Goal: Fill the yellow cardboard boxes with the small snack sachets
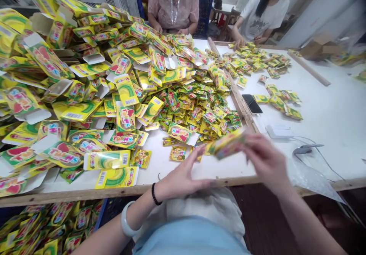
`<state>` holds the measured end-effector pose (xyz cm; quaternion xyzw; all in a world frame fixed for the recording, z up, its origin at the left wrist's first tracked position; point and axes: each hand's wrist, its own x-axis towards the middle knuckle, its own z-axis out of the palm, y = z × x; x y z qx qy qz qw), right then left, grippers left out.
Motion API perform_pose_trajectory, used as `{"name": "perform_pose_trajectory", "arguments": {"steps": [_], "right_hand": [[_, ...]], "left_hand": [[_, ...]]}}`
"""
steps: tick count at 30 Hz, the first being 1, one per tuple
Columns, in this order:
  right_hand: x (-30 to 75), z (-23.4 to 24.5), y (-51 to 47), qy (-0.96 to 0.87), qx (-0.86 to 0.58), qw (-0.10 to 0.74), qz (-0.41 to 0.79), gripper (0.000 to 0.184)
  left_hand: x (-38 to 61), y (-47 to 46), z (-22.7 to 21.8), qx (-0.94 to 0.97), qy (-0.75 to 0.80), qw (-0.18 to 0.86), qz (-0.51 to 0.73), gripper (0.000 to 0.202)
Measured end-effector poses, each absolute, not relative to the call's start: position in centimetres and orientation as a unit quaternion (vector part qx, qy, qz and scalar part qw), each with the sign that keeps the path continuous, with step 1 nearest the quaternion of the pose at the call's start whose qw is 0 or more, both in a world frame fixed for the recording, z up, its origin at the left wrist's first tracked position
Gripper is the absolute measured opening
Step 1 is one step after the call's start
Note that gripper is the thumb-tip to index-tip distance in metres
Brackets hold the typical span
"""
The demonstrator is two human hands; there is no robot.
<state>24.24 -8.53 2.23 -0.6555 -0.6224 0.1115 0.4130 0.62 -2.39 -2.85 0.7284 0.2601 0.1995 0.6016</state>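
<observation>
My right hand (264, 159) grips one end of a small yellow and green printed box (230, 144), held above the table's front edge and blurred by motion. To its left my left hand (183, 175) is open, thumb and fingers apart, with a dark beaded bracelet and a pale bangle on the wrist. Its fingertips are near a yellow sachet (177, 153) on the white table. Just beyond lies a box with an open white flap (183, 133). A heap of small shiny sachets (200, 110) spreads behind it. Whether the held box has anything inside cannot be seen.
A tall pile of flat and open boxes (94, 95) covers the left side. Wooden strips (243, 108) divide the table; a phone (251, 104) and cables lie to the right. Two people sit across, one with a hand (239, 41) among sachets. A blue crate (104, 213) stands below.
</observation>
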Motion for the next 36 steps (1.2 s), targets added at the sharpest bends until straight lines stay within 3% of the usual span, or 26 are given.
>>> {"name": "perform_pose_trajectory", "arguments": {"steps": [2, 4, 8, 11, 15, 20, 24, 26, 28, 32, 36], "right_hand": [[27.8, 1.8, -7.2, -0.502, -0.744, 0.434, -0.079, 0.034], [30.1, 0.4, -6.1, -0.453, -0.784, 0.393, -0.162, 0.041], [29.5, -4.8, -5.2, -0.482, -0.827, 0.286, 0.029, 0.042], [27.7, -8.2, -5.6, -0.47, -0.815, 0.32, 0.109, 0.047], [27.5, -8.7, -6.6, -0.451, -0.789, 0.391, 0.143, 0.042], [27.4, -4.2, -8.4, -0.485, -0.703, 0.432, 0.29, 0.037], [24.5, -0.4, -8.8, -0.612, -0.582, 0.335, 0.418, 0.026], [23.3, 0.4, -8.4, -0.677, -0.574, 0.28, 0.365, 0.022], [22.7, 0.4, -8.0, -0.708, -0.586, 0.254, 0.3, 0.024], [22.6, -0.7, -7.6, -0.699, -0.606, 0.277, 0.26, 0.053], [22.7, -1.2, -7.9, -0.729, -0.547, 0.217, 0.348, 0.022]], "left_hand": [[1.1, -1.6, -3.6, 0.776, 0.31, 0.5, 0.227, 0.043], [1.9, -0.9, -4.6, 0.82, 0.332, 0.413, 0.218, 0.026], [4.8, -0.3, -5.9, 0.9, 0.299, 0.259, 0.185, 0.03], [7.2, -0.2, -6.3, 0.929, 0.273, 0.208, 0.139, 0.036], [8.4, 0.7, -6.5, 0.928, 0.269, 0.231, 0.116, 0.02], [6.7, 1.3, -6.1, 0.897, 0.287, 0.304, 0.141, 0.03], [5.6, 1.0, -4.7, 0.775, 0.255, 0.562, 0.132, 0.04], [5.1, 0.9, -3.8, 0.684, 0.213, 0.691, 0.099, 0.042], [4.4, 0.8, -3.1, 0.649, 0.173, 0.737, 0.069, 0.039], [3.3, 0.1, -2.4, 0.713, 0.188, 0.668, 0.102, 0.031], [2.9, -0.3, -2.4, 0.814, 0.253, 0.503, 0.14, 0.04]]}}
